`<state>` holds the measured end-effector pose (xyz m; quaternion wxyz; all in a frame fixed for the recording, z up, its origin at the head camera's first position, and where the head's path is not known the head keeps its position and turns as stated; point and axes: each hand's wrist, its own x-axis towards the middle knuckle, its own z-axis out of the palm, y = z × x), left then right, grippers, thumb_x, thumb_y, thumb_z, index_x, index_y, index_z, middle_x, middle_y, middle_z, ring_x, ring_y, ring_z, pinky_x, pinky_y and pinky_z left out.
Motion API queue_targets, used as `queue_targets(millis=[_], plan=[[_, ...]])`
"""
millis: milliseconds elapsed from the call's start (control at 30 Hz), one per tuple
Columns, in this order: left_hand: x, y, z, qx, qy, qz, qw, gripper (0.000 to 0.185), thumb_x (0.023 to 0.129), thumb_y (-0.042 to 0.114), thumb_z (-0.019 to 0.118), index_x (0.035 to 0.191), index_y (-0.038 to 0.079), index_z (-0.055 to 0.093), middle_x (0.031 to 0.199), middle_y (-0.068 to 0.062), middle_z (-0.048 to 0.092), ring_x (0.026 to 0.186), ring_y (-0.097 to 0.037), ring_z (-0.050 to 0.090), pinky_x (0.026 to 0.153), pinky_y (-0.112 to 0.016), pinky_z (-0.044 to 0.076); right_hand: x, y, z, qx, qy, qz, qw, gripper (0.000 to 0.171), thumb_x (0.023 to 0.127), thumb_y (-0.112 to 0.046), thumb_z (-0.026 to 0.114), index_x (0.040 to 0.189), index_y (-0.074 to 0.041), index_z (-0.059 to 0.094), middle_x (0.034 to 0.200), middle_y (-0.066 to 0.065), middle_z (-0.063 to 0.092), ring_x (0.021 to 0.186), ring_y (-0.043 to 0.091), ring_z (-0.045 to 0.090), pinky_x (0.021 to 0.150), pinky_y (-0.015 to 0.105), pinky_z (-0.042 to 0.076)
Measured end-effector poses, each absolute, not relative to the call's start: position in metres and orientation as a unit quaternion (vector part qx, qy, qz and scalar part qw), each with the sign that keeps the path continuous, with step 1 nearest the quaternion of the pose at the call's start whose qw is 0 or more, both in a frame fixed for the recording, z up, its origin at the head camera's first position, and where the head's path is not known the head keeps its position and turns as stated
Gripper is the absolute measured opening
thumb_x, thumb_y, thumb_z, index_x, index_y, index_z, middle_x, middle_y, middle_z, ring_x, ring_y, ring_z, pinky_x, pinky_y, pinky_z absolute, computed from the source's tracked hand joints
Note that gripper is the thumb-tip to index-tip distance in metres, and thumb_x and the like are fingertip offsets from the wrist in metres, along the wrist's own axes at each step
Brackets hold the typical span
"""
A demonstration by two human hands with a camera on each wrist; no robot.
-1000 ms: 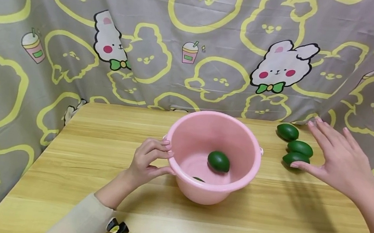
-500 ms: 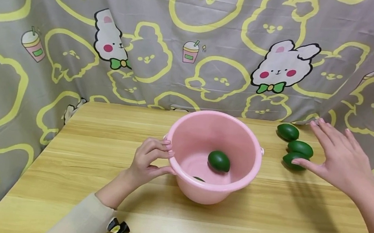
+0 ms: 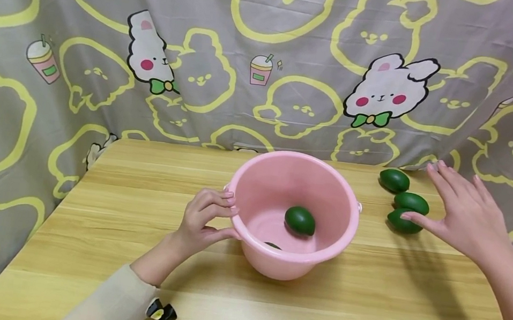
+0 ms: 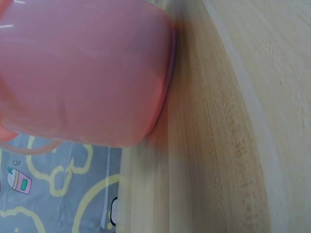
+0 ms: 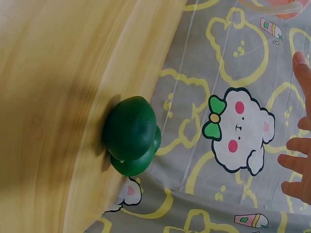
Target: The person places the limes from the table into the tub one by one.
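Fingers of your right hand (image 3: 465,220) are spread, thumb touching the nearest of three dark green oval fruits (image 3: 404,221) on the wooden table (image 3: 133,208); your left hand (image 3: 202,220) pinches the round pink plastic bucket's (image 3: 253,181) rim. One like fruit (image 3: 300,221) plainly lies inside, so most remain outside

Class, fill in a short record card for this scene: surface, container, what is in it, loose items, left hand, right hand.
surface: wooden table
container: pink bucket, upright
in container: one green avocado; another green bit at the near wall, mostly hidden
loose items: three green avocados in a row near the table's far right edge
left hand: holds the bucket's rim
right hand: fingers spread, thumb at the nearest avocado; no grip
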<state>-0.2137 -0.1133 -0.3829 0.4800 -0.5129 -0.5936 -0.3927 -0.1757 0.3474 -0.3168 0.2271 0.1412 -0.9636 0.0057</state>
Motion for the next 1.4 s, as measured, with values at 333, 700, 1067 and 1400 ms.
queue_targets(millis=[333,700,1067,1400], plan=[[-0.214,-0.113,-0.382,-0.516,-0.594,-0.393,0.477,0.043,0.078,0.039,0.072,0.086,-0.003,0.068,0.086,-0.015,0.063,0.087,-0.031,0.060,0.089,-0.034,0.055,-0.187,0.350,-0.319,0.130,-0.972,0.009,0.195,0.108,0.068,-0.068,0.069,0.148,-0.006,0.029,0.146,0.024,0.037,0.132,0.043,0.036,0.121,0.048,0.001],[-0.215,-0.113,-0.382,-0.515,-0.595,-0.390,0.477,0.043,0.079,0.039,0.072,0.086,-0.003,0.068,0.086,-0.015,0.063,0.087,-0.031,0.060,0.088,-0.034,0.055,-0.194,0.355,-0.328,0.127,-0.975,0.018,0.180,0.103,0.072,-0.064,0.068,0.147,-0.005,0.031,0.145,0.026,0.036,0.127,0.047,0.038,0.120,0.051,0.004],[-0.215,-0.113,-0.382,-0.516,-0.593,-0.387,0.481,0.043,0.079,0.040,0.072,0.085,-0.003,0.068,0.086,-0.015,0.063,0.086,-0.032,0.060,0.088,-0.034,0.055,-0.203,0.359,-0.334,0.115,-0.979,0.021,0.169,0.098,0.075,-0.061,0.068,0.146,-0.004,0.033,0.145,0.026,0.036,0.130,0.044,0.037,0.120,0.054,0.008],[-0.215,-0.113,-0.382,-0.516,-0.591,-0.386,0.485,0.044,0.079,0.040,0.072,0.085,-0.003,0.068,0.085,-0.015,0.063,0.085,-0.032,0.060,0.085,-0.035,0.055,-0.206,0.361,-0.341,0.106,-0.982,0.023,0.155,0.099,0.075,-0.062,0.068,0.146,-0.003,0.032,0.145,0.025,0.036,0.127,0.047,0.037,0.119,0.055,0.009]])
